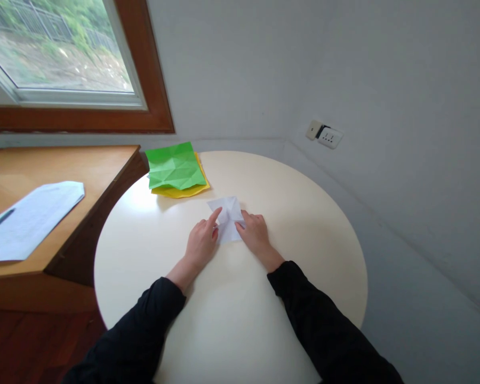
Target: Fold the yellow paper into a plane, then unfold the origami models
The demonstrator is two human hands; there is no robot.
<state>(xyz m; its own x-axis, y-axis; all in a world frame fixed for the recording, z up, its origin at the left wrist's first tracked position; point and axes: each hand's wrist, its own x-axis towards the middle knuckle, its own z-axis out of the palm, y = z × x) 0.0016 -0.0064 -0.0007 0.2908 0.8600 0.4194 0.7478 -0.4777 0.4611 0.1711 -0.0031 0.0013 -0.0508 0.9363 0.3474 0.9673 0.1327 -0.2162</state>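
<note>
A small folded sheet of white paper (229,232) lies near the middle of the round table, its creased flaps partly raised. At its left edge is my left hand (202,240), index finger stretched over the paper and the thumb and other fingers curled at the edge, gripping it. My right hand (257,233) pinches the paper's right side between thumb and fingers. Part of the paper's edge is hidden behind the fingers of each hand.
Beyond my left hand, a creased green paper sheet (175,165) rests on yellow paper (180,193) on the white round table (240,314). Left stands a wooden desk (100,162) bearing white papers (44,213) and a pen (2,218). A wall socket (330,137) is at right.
</note>
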